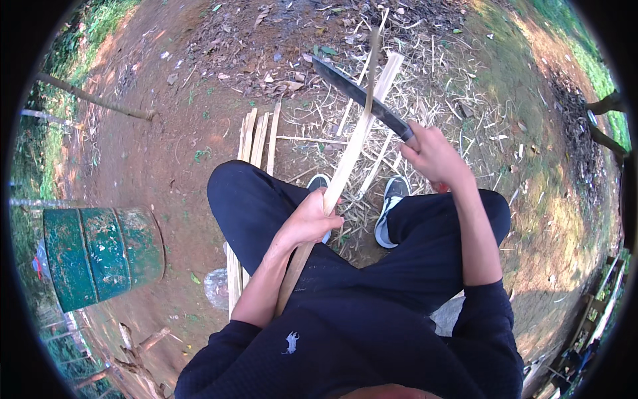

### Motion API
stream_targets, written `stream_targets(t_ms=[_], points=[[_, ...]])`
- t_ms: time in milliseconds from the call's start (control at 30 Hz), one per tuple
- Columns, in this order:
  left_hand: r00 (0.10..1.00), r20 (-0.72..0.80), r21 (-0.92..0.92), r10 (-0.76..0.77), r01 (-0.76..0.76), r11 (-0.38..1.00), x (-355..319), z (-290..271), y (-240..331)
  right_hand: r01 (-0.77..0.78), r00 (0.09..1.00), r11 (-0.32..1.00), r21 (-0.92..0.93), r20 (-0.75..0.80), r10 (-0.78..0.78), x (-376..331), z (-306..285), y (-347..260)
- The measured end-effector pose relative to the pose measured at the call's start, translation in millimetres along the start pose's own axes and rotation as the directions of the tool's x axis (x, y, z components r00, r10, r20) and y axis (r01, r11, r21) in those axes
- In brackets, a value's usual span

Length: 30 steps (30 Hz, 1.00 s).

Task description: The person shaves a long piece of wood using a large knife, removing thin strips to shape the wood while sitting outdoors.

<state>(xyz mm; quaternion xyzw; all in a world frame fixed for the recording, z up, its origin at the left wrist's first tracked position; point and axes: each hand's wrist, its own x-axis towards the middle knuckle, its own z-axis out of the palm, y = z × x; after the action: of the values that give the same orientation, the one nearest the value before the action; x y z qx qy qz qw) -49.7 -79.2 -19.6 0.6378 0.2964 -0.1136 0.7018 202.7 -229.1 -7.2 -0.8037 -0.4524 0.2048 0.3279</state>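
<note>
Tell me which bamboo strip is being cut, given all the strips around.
The long pale strip gripped in the left hand, running up from the lap. The knife in the right hand crosses its upper part. The other strips lie untouched on the ground.

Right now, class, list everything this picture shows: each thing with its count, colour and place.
strip: one, pale tan, held upright over the lap
knife: one, dark blade, across the strip's upper part
slats: several, pale, on the ground ahead of the left knee
drum: one, green, lying at the left
shavings: many, straw-coloured, scattered ahead
ground: reddish-brown dirt
shoes: two, dark with white soles, by the strip's foot
left hand: grips the strip
right hand: grips the knife
</note>
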Motion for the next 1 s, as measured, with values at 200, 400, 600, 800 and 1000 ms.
stream_targets(t_ms=[200,400,600,800,1000], points=[[1.000,-0.017,-0.051,0.007,-0.008,0.999,-2,0,6,-0.069,0.997,0.940,0.333,-0.019,0.080,-3,14,-13],[0.999,0.030,-0.042,0.021,-0.019,0.999,-2,-2,15,-0.311,0.937,0.637,0.705,0.340,0.082,-1,0,-11],[0.982,0.025,-0.192,0.186,-0.178,0.965,1,-10,11,-0.259,0.966,0.471,0.843,0.226,0.125,1,15,-15],[0.987,0.030,0.199,0.158,-0.161,0.967,-65,-14,-22,-0.229,0.971,0.514,0.827,0.156,0.183,-1,1,-10],[0.999,-0.040,0.110,-0.036,0.040,0.993,-92,6,-39,-0.102,0.984,0.471,0.876,0.020,0.176,6,-19,4]])
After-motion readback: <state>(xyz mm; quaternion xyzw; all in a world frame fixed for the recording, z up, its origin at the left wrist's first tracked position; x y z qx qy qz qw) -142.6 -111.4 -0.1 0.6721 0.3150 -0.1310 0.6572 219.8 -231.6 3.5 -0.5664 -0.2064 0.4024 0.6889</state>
